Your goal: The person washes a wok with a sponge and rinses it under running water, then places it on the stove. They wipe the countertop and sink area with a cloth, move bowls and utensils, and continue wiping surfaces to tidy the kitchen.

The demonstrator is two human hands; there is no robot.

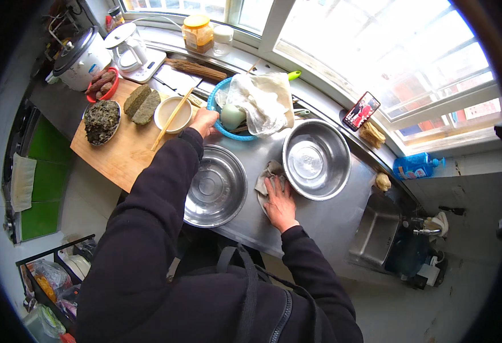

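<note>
My left hand (205, 122) grips the left rim of a blue plastic basket (211, 102) that holds a pale green rounded item and a crumpled white plastic bag (257, 105). With fingers spread, my right hand (280, 205) presses on a grey cloth (270, 171) lying on the stainless steel counter (251, 218). One steel basin (215, 186) stands left of the cloth, another steel basin (316, 159) to its right; neither shows food inside. Beside my left hand, a white bowl (173, 114) of pale liquid has wooden chopsticks (174, 118) across it.
A wooden board (118, 160) carries two dark greenish blocks (146, 107), a bowl of dark chopped leaves (101, 122) and a red basket of reddish tubers (115, 88). A steel sink (375, 231) lies right. Jars (197, 36), a phone (362, 111) and a blue pump bottle (416, 166) line the window side.
</note>
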